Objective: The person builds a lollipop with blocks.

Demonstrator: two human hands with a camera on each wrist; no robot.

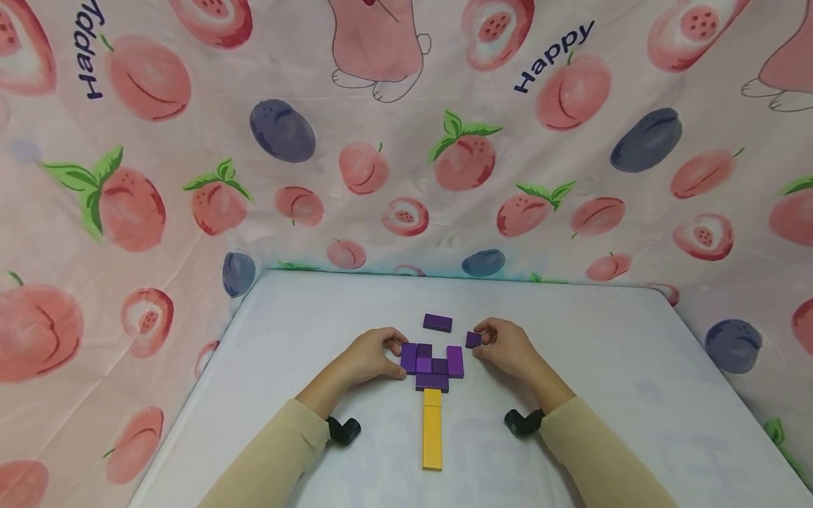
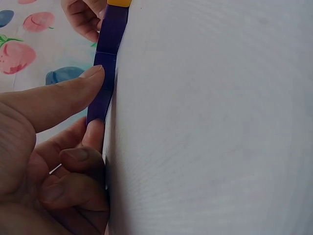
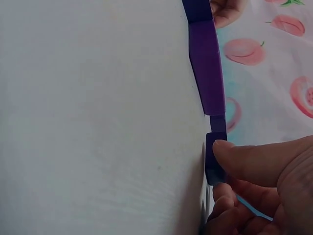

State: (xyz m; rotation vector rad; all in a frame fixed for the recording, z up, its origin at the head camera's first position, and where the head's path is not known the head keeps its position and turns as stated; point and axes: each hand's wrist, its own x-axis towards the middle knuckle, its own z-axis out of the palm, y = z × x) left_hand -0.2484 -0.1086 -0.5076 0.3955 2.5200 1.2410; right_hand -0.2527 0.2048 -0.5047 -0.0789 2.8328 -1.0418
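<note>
On the white table, flat purple blocks are joined in a cup-like shape above a yellow strip (image 1: 432,437). My left hand (image 1: 370,355) pinches the upright purple block (image 1: 409,358) at the shape's left edge, thumb at its near end and fingers at its far end. In the left wrist view the thumb (image 2: 73,93) lies against its dark side. My right hand (image 1: 508,346) pinches a small dark purple block (image 1: 473,340) between thumb and fingers, just right of and beyond the lighter purple upright block (image 1: 454,361). The right wrist view shows this small block (image 3: 215,159) close over the table.
A loose dark purple block (image 1: 438,322) lies beyond the shape. A wide purple block (image 1: 432,382) joins the shape to the yellow strip. Black wrist devices (image 1: 344,430) sit under both sleeves. A fruit-printed cloth (image 1: 406,176) hangs behind the table's far edge.
</note>
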